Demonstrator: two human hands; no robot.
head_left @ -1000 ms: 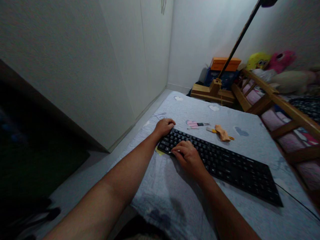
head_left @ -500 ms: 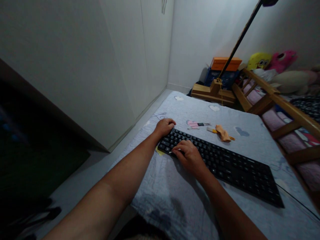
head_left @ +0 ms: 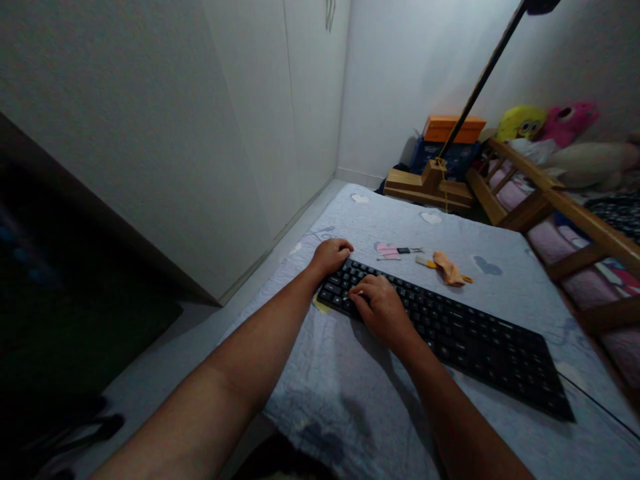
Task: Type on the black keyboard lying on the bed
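Note:
A black keyboard (head_left: 470, 340) lies slantwise across a blue quilted cover. My left hand (head_left: 332, 256) is curled round its far left corner, holding it. Pinched in my right hand (head_left: 381, 308) is a thin white cotton swab (head_left: 346, 298), set against the keys near the left end; the fingers hide most of its stick. Beyond the keyboard are a pink patch or card (head_left: 386, 249) and a small black-handled tool (head_left: 404, 251). Beside them, an orange cloth (head_left: 449, 269) is bunched around a yellow-handled brush (head_left: 425, 262).
The quilted cover (head_left: 310, 373) has its left edge by a pale cabinet (head_left: 250, 133). A wooden bed rail (head_left: 580, 207) runs along the right. At the back stand a wooden stand base (head_left: 425, 183) and an orange box (head_left: 453, 129). The keyboard's cable (head_left: 595, 400) trails right.
My right hand has shifted the swab slightly up, from the keyboard's near edge further onto the keys. My left hand keeps its hold on the corner.

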